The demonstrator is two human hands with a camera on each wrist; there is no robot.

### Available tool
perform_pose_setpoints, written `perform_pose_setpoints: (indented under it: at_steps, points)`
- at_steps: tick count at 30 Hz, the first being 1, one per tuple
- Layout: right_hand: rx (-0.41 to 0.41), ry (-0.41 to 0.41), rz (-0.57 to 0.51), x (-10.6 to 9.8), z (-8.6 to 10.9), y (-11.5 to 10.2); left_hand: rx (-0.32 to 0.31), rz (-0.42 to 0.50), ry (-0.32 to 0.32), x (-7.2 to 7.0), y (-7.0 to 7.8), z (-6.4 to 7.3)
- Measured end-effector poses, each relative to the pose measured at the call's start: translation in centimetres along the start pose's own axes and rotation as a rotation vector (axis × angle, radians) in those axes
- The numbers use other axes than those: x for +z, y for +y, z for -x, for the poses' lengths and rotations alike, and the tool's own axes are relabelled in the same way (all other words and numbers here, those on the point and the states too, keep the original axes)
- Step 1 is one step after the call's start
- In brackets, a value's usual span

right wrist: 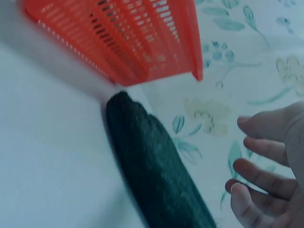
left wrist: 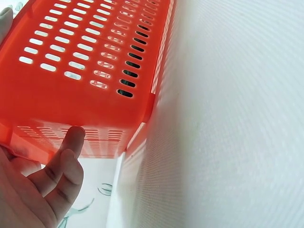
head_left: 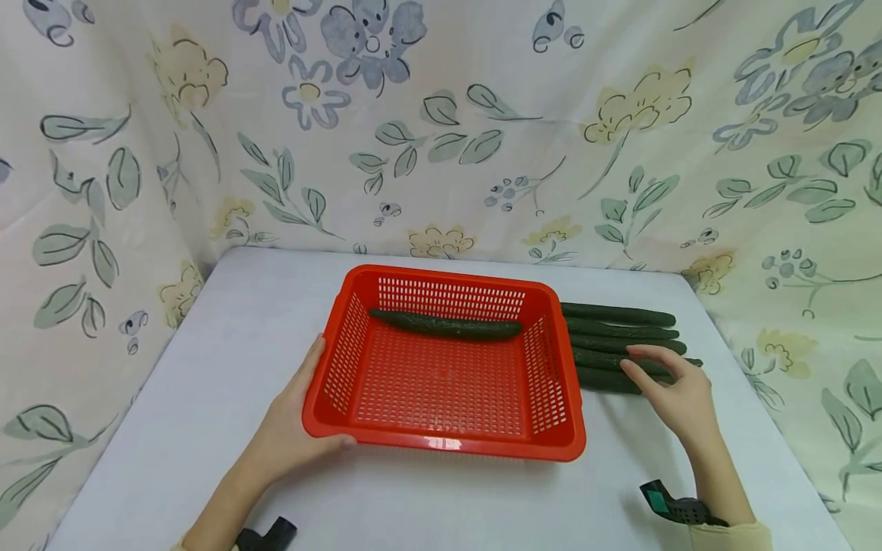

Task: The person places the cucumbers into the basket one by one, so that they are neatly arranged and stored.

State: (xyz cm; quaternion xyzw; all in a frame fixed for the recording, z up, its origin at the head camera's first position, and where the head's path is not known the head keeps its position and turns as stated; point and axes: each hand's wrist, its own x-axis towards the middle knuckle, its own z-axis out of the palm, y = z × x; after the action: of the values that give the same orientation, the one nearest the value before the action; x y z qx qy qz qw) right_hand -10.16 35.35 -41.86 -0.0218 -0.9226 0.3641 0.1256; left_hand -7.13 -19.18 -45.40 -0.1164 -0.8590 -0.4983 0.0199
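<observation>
A red plastic basket point(head_left: 441, 448) with slotted walls stands mid-table, and one dark green cucumber point(head_left: 448, 325) lies along its far side. My left hand point(head_left: 292, 421) holds the basket by its near left corner, thumb along the front and fingers against the left wall. In the left wrist view, bent fingers point(left wrist: 61, 173) press on the basket's outside. Several more cucumbers point(head_left: 620, 330) lie side by side to the basket's right, their left ends partly hidden by it. Above their right ends is my right hand point(head_left: 678, 394), thumb and fingers apart, holding nothing.
The white tabletop point(head_left: 227, 329) extends around the basket. A floral curtain point(head_left: 441, 138) hangs behind the table and along both sides. Dark straps with small devices sit on both wrists.
</observation>
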Motion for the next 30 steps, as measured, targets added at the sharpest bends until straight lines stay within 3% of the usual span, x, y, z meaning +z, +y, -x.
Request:
perform_pose_setpoints:
  at_steps: [8, 19, 22, 27, 30]
  points:
    - [-0.006, 0.060, -0.017, 0.6, 0.5, 2.6, -0.002, 0.018, -0.001, 0.1, 0.0, 0.0]
    - [-0.032, 0.046, -0.066, 2.0, 0.7, 5.8, -0.010, -0.002, 0.007, 0.1, 0.0, 0.0]
    - [-0.071, 0.065, -0.061, 2.1, 0.7, 6.1, -0.005, 0.002, 0.008, 0.0, 0.0, 0.0]
    - [-0.190, 0.115, 0.052, 2.2, 0.6, 6.6, -0.005, 0.010, 0.004, 0.0, 0.0, 0.0]
    - [-0.246, 0.101, 0.089, 2.2, 0.5, 6.6, -0.007, 0.014, 0.002, 0.0, -0.1, 0.0]
